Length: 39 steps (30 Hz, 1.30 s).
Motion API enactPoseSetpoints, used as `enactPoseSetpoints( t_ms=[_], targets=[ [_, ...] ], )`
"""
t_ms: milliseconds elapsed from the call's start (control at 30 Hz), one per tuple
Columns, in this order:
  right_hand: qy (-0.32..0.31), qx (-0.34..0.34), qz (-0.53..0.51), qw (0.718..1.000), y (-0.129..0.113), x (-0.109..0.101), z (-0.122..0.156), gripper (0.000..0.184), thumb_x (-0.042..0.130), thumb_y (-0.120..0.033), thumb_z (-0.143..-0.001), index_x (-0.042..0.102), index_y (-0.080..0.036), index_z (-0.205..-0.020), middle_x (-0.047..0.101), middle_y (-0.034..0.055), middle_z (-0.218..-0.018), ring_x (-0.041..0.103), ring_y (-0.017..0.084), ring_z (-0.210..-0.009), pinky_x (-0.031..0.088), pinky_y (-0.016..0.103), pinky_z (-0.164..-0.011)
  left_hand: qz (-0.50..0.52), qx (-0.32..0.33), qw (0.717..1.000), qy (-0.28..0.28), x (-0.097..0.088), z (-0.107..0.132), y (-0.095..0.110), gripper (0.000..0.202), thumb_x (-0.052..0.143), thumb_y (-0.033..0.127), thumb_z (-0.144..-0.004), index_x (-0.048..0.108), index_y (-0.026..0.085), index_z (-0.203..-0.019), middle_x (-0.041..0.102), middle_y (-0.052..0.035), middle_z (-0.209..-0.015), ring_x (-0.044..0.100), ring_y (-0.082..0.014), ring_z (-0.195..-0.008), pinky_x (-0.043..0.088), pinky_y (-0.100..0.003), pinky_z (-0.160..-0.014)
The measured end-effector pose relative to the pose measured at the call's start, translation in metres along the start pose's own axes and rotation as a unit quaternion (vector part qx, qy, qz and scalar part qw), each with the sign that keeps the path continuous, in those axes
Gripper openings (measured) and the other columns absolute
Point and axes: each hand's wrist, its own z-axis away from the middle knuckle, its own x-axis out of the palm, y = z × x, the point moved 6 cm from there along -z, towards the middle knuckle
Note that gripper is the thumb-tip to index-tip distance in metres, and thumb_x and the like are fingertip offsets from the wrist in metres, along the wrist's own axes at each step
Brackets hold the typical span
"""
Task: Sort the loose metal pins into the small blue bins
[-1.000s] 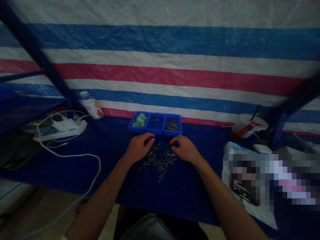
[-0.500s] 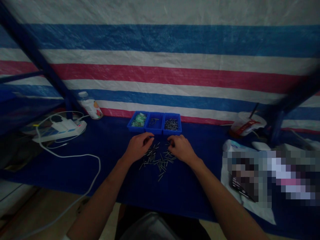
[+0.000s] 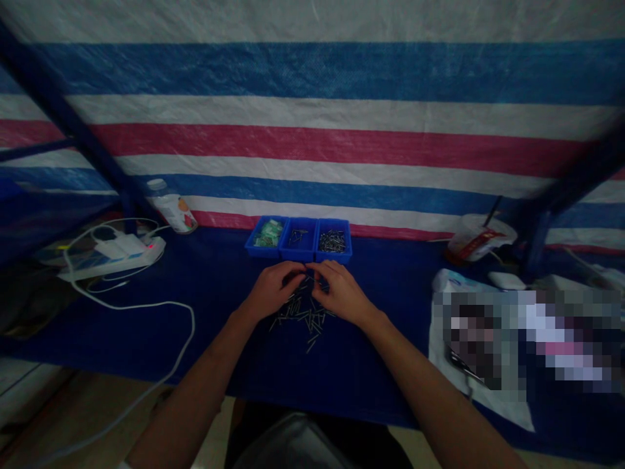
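Note:
Small metal pins (image 3: 310, 319), perhaps nails or screws, lie in a loose pile on the blue tabletop (image 3: 351, 371). Over the pile's left far side is my left hand (image 3: 276, 285), its thumb apart from its curved fingers. My right hand (image 3: 339, 290) arches over the right far side, also with a gap between thumb and fingers. The fingertips of both hands meet or nearly meet just behind the pile. Nothing shows in either hand, though the undersides are hidden. Right behind them is a blue three-part tray (image 3: 297, 256).
The tray holds green-white packets (image 3: 269, 232) at left, a few pins in the middle, and many metal pieces (image 3: 333, 241) at right. A power strip (image 3: 131, 257) with a white cable, and a bottle (image 3: 173, 212), stand left. On the right are a cup (image 3: 476, 241) and a white package (image 3: 502, 410).
Both hands have come together, the right hand moving left until the fingertips nearly meet. The gap between them over the pins has closed. The view has shifted slightly.

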Motion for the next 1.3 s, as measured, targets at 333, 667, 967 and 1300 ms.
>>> enactPoseSetpoints(
  t_ms=[333,667,967,1300],
  targets=[
    [0.001,-0.013,0.000,1.000,-0.004,0.002,0.003,0.049,0.055,-0.011,-0.082,0.056,-0.021,-0.130,0.066,0.0053,-0.099,0.056,0.021,-0.090,0.042,0.037,-0.085,-0.002,-0.011,1.000,-0.006,0.000,-0.001,0.003,0.014,0.054,0.025,-0.094,0.066,0.019,-0.090,0.068,-0.0018,-0.085,0.062,-0.0145,-0.074,0.047,-0.027,-0.072],
    [-0.005,-0.037,0.027,0.999,-0.010,0.005,0.003,0.041,0.055,-0.016,-0.091,0.055,-0.021,-0.132,0.069,0.0077,-0.108,0.058,0.024,-0.097,0.041,0.039,-0.087,0.010,-0.008,1.000,0.001,0.001,-0.001,0.008,0.016,0.058,0.026,-0.092,0.067,0.016,-0.083,0.066,-0.0006,-0.075,0.059,-0.0125,-0.064,0.045,-0.024,-0.063],
    [0.080,-0.061,-0.041,0.994,-0.004,-0.012,0.003,0.029,0.051,-0.014,-0.095,0.069,-0.025,-0.114,0.073,0.0040,-0.104,0.062,0.020,-0.089,0.044,0.037,-0.083,0.011,-0.036,0.999,0.035,-0.009,0.001,0.004,0.021,0.057,0.033,-0.090,0.068,0.018,-0.098,0.068,-0.0002,-0.076,0.059,-0.0132,-0.064,0.045,-0.024,-0.060],
    [0.194,0.145,-0.380,0.893,0.022,-0.035,0.000,0.030,0.065,-0.044,-0.083,0.066,-0.021,-0.065,0.065,-0.0002,-0.061,0.057,0.014,-0.059,0.044,0.028,-0.062,-0.007,-0.039,0.998,0.044,-0.015,0.001,0.001,0.022,0.054,0.034,-0.092,0.069,0.017,-0.093,0.070,-0.0011,-0.079,0.059,-0.0127,-0.064,0.044,-0.024,-0.061]
  ],
)
